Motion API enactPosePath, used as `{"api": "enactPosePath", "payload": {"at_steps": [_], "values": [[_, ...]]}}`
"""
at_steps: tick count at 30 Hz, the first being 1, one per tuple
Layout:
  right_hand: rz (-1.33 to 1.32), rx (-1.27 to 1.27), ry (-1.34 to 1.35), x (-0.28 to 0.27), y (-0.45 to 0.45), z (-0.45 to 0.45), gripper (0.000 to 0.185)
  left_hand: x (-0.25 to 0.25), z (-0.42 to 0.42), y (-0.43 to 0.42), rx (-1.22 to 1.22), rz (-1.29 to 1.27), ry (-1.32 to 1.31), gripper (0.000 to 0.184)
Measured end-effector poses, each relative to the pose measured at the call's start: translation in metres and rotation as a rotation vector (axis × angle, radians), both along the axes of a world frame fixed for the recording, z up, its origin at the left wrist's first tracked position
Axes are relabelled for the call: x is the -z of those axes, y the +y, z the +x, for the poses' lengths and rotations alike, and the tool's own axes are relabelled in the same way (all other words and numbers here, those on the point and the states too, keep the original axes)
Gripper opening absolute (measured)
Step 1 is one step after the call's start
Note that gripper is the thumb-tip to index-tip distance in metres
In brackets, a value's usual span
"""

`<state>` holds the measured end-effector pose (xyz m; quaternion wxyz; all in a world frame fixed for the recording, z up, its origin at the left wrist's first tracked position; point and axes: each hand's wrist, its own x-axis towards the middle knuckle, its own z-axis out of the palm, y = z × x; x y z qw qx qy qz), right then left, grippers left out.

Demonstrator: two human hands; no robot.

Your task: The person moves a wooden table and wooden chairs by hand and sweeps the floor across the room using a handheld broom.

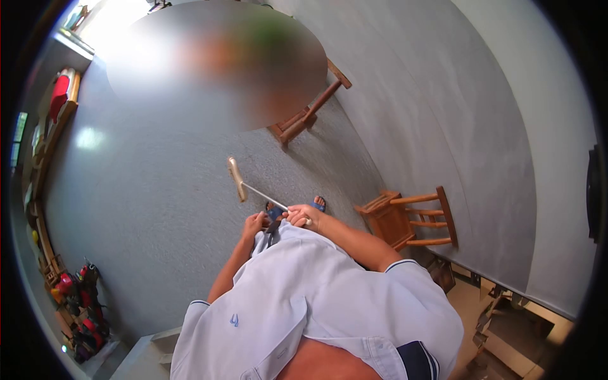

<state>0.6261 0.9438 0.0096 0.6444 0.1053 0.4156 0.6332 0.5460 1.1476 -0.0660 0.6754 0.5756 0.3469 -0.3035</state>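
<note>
My right hand [304, 216] is closed around the end of a long-handled T-shaped tool [235, 179]. Its thin pale rod runs away from my fist, forward and to the left, to a beige crosspiece above the grey floor; I cannot make out its exact kind. Close to the hem of my light shirt [278, 266], my left hand [256, 223] has its fingers curled in. Whatever those fingers hold, if anything, is too small to name. Beside that hand a dark strap-like piece [273, 232] hangs at my waist. Below both hands my feet show in blue sandals [319, 203].
A wooden chair [392, 218] lies in view to my right, near the grey wall [443, 126]. Another piece of wooden furniture [297, 123] is ahead, beside a blurred patch. Along the left run wooden benches [54, 133] and a cluster of red and black items [82, 310].
</note>
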Motion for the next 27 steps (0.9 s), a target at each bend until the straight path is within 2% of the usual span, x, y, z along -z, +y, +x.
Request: {"api": "enactPosePath", "payload": {"at_steps": [1, 2, 3, 4, 6, 7, 9, 10, 12, 14, 16, 18, 20, 21, 22, 23, 24, 25, 27], "values": [[0.043, 0.013, -0.030, -0.007, 0.013, 0.001, 0.017, -0.016, 0.008, 0.001, -0.011, 0.006, -0.010, 0.029], [0.048, -0.024, -0.034, -0.012, 0.025, 0.003, 0.022, -0.040, 0.017, 0.001, -0.143, -0.244, 0.070, 0.033], [0.066, -0.096, -0.147, -0.016, 0.036, 0.008, 0.024, -0.053, 0.026, 0.005, -0.269, -0.500, 0.143, 0.037], [0.062, -0.143, -0.232, -0.025, 0.046, 0.013, 0.024, -0.052, 0.032, 0.011, -0.270, -0.502, 0.125, 0.037], [-0.018, -0.243, -0.500, -0.052, 0.063, 0.019, 0.025, -0.049, 0.035, 0.017, -0.328, -0.738, 0.053, 0.036], [-0.091, -0.295, -0.692, -0.067, 0.071, 0.023, 0.027, -0.049, 0.039, 0.018, -0.322, -0.743, 0.037, 0.036], [-0.171, -0.428, -0.942, -0.083, 0.081, 0.030, 0.035, -0.049, 0.053, 0.020, -0.585, -0.506, 0.038, 0.025], [-0.142, -0.466, -0.971, -0.073, 0.079, 0.038, 0.034, -0.047, 0.059, 0.022, -0.777, -0.608, 0.002, 0.013], [-0.116, -0.514, -1.004, -0.048, 0.066, 0.059, 0.034, -0.041, 0.066, 0.041, -0.957, -0.723, 0.064, 0.010], [-0.496, -0.546, -1.325, -0.031, 0.042, 0.092, 0.029, -0.030, 0.059, 0.066, -1.015, -0.757, 0.057, 0.011], [-0.870, -0.490, -1.373, 0.014, 0.004, 0.136, 0.022, -0.037, 0.053, 0.080, -1.008, -0.758, 0.073, 0.015], [-1.107, -0.391, -1.346, 0.056, -0.048, 0.190, 0.017, -0.038, 0.048, 0.080, -0.998, -0.688, 0.143, 0.017], [-1.464, -0.681, -1.671, 0.082, -0.098, 0.244, 0.019, -0.026, 0.039, 0.073, -0.927, -0.682, 0.146, 0.020], [-1.781, -0.897, -1.929, 0.077, -0.114, 0.263, 0.023, -0.043, 0.044, 0.057, -0.998, -0.466, 0.172, 0.020], [-1.825, -0.931, -1.830, 0.072, -0.126, 0.286, 0.027, -0.017, 0.032, 0.057, -0.938, -0.517, 0.187, 0.018], [-1.861, -0.966, -1.728, 0.070, -0.135, 0.308, 0.030, -0.013, 0.027, 0.050, -0.836, -0.439, 0.140, 0.016], [-1.945, -0.992, -1.750, 0.072, -0.143, 0.327, 0.032, -0.017, 0.027, 0.041, -0.852, -0.433, 0.236, 0.015], [-2.028, -1.021, -1.771, 0.075, -0.148, 0.343, 0.034, -0.016, 0.021, 0.040, -0.765, -0.485, 0.258, 0.015], [-1.997, -1.092, -1.766, 0.061, -0.145, 0.372, 0.037, -0.030, 0.020, 0.034, -0.851, -0.449, 0.321, 0.015]]}}
